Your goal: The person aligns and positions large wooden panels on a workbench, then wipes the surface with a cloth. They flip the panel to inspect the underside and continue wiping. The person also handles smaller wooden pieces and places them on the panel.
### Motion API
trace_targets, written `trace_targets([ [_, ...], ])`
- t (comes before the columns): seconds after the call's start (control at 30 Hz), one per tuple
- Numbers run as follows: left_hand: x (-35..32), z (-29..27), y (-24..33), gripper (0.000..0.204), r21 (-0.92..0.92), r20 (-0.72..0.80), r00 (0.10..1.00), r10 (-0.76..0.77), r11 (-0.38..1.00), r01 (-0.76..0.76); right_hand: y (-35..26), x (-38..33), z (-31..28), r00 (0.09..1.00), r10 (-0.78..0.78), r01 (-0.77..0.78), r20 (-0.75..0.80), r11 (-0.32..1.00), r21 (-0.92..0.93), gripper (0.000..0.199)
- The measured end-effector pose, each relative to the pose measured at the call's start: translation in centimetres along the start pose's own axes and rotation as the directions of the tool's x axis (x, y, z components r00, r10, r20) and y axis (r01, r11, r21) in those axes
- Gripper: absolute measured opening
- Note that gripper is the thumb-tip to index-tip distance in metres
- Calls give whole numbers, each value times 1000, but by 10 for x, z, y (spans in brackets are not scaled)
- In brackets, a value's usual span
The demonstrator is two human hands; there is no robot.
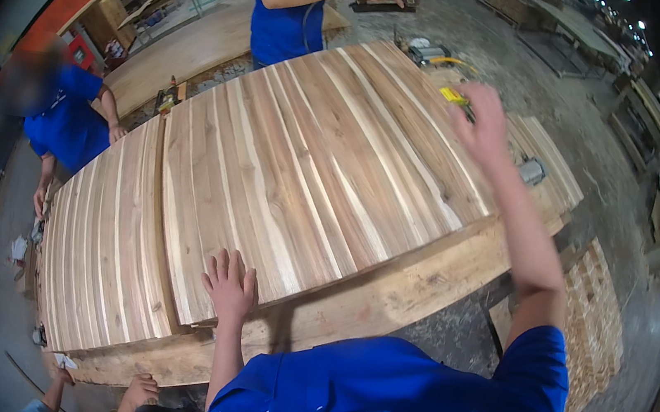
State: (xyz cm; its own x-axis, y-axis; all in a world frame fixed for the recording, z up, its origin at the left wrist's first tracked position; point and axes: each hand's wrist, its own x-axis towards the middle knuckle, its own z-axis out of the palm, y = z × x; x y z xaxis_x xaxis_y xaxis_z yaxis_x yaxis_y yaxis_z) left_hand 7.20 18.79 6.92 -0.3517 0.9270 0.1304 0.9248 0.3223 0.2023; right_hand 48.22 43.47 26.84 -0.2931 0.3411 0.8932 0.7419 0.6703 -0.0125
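Note:
A wide striped wood panel made of glued light and brown strips lies on the bench. My left hand rests flat on its near edge, fingers spread, holding nothing. Stretched out over the panel's right end, my right hand is closed around a small yellow and black tape measure. The fingers cover part of it. A second striped panel lies to the left, with a narrow gap between the two.
Thick timber shows beneath the panels. One co-worker leans at the left; another stands on the far side. Another person's hand is at the lower left. A metal tool lies right of the panel, near a wood-block stack.

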Motion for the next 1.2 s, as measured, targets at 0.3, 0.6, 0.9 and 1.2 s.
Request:
trace_targets([
  [0.3,0,-1,2,55,-56,-46,999,9,998,-12,54,143,87,822,173,-133,543,985,-112,32],
  [0.6,4,-9,8,54,-89,-6,1000,-3,996,2,68,165,148,840,143,-53,524,982,-183,34],
  [0.9,3,-10,6,53,-63,3,1000,0,998,1,78,171,194,762,277,-331,585,943,-15,29],
  [1.2,4,-13,8,53,-69,-5,1000,-10,998,10,66,125,310,280,692,-525,666,-471,709,28],
])
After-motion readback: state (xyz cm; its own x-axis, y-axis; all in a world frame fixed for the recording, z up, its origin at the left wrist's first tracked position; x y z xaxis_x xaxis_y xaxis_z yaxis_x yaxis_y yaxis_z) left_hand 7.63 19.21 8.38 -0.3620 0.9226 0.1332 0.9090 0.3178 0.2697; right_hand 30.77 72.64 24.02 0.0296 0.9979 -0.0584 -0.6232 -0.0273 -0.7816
